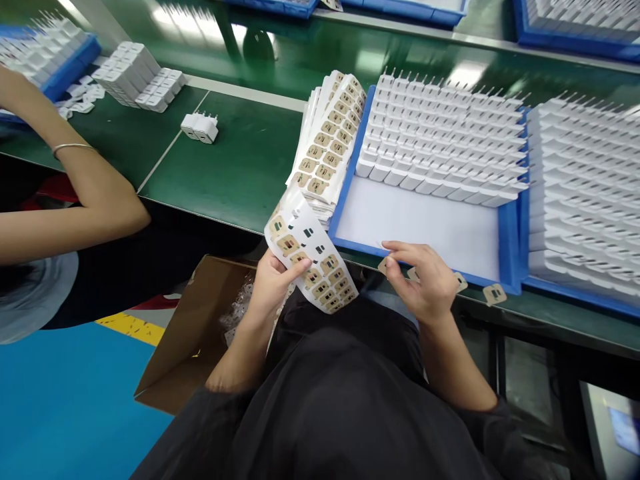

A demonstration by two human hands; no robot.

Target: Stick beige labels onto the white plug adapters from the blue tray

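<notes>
My left hand (274,283) is closed around a white sheet of small tan stickers (310,257), held curled just below the table edge. My right hand (424,280) pinches one small tan sticker (384,265) between thumb and fingertips, close to the front rim of a blue tray (507,233). That tray holds rows of white plug adapters (440,140) at its far half, with a bare white floor near me. A stack of more sticker sheets (333,133) leans against the tray's left side.
A second tray of white adapters (585,193) sits to the right. Loose stickers (494,293) lie on the table edge. Another person's arm (75,200) reaches in at left, near adapter piles (135,77) and a lone adapter pair (200,127). A cardboard box (200,327) stands below.
</notes>
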